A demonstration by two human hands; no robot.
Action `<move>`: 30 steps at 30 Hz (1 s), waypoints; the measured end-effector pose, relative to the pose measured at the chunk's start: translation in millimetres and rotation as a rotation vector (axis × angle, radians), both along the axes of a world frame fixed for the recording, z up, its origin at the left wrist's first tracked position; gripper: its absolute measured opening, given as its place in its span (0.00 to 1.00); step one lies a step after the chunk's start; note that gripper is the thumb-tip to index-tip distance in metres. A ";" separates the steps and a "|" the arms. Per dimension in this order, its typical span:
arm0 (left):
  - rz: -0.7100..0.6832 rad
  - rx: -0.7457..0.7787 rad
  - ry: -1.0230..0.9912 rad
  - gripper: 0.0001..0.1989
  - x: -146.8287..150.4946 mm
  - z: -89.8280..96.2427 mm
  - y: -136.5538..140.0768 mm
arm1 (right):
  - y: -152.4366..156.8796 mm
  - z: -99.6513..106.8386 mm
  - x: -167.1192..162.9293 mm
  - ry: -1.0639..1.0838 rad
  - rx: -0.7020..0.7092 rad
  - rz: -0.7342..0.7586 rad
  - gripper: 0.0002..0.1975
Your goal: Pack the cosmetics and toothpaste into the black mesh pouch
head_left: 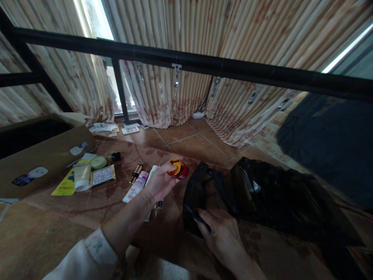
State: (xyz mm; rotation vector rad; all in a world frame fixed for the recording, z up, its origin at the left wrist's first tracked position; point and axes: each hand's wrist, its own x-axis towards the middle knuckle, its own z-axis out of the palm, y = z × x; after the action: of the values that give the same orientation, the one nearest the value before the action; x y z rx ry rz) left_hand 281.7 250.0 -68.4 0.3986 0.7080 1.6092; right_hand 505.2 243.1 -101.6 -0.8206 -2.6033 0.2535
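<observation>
My left hand [159, 186] is closed around a small red jar with a gold lid [182, 171], held above the brown patterned cloth. Just right of the jar, a black pouch [196, 194] stands with its mouth open. My right hand [221, 233] pinches the near edge of this pouch. What lies inside the pouch is too dark to make out. Beneath my left forearm are a pink and white tube [136, 187] and other slim items, partly hidden. A gold and black lipstick tube [136, 173] lies beyond them.
At left stand a cardboard box [62, 155], a cream squeeze tube [82, 177], a glittery gold-edged case [103, 176], a pale green round container [98, 161] and a yellow packet [64, 186]. A black plastic bag [279, 190] lies at right. A black metal rail [204, 64] crosses before curtains.
</observation>
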 end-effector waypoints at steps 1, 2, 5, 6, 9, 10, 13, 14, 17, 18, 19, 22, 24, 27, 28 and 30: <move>0.015 0.008 0.043 0.22 1.2 -0.1 -0.1 | 0.2 -0.3 -0.2 0.001 0.001 0.001 0.07; 0.030 0.019 0.088 0.22 2.5 0.0 -0.3 | 0.4 -0.5 -0.3 0.002 0.001 0.002 0.08; 0.045 0.060 0.184 0.22 6.5 1.2 -1.6 | 0.7 -0.4 -0.2 0.001 -0.001 0.000 0.08; 0.041 0.074 0.202 0.22 7.6 1.4 -2.1 | 0.7 -0.1 -0.1 0.000 -0.004 -0.004 0.08; 0.033 0.108 0.255 0.23 9.9 0.5 -2.7 | 0.6 1.2 -0.1 -0.002 -0.016 -0.006 0.08; 0.038 0.111 0.281 0.23 10.3 -0.4 -2.6 | 0.6 1.6 -0.1 0.001 -0.020 -0.003 0.08; 0.076 0.103 0.381 0.24 10.8 -3.7 -1.9 | 0.7 1.9 -0.5 0.013 -0.020 0.007 0.08; 0.089 0.101 0.419 0.24 10.8 -4.8 -1.6 | 0.7 1.8 -0.6 0.016 -0.016 0.007 0.08; 0.104 0.108 0.500 0.23 10.4 -7.4 -1.5 | 0.5 1.5 -1.0 0.014 -0.002 0.005 0.08; 0.099 0.110 0.511 0.23 10.2 -8.0 -1.6 | 0.4 1.5 -1.1 0.012 0.000 0.006 0.08; 0.092 0.114 0.515 0.23 10.1 -8.4 -1.7 | 0.4 1.5 -1.1 0.011 -0.001 0.007 0.07; 0.083 0.125 0.508 0.23 10.1 -9.1 -1.9 | 0.4 2.0 -0.8 0.011 -0.005 0.003 0.08; 0.095 0.132 0.511 0.22 10.2 -9.1 -1.9 | 0.5 2.7 -0.7 0.007 -0.008 -0.002 0.08; 0.107 0.146 0.530 0.23 10.3 -8.3 -1.8 | 0.5 4.3 -0.8 -0.010 -0.018 -0.005 0.08; 0.106 0.149 0.535 0.23 10.3 -8.1 -1.8 | 0.5 4.7 -0.9 -0.014 -0.021 -0.003 0.08; 0.100 0.152 0.541 0.23 10.0 -7.9 -1.7 | 0.5 5.0 -1.1 -0.013 -0.026 0.000 0.07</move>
State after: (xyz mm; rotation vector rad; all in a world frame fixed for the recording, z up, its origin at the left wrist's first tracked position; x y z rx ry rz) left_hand 291.7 248.3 -76.2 0.9441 1.0249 1.6672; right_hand 504.1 243.6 -96.5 -0.8336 -2.6171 0.2839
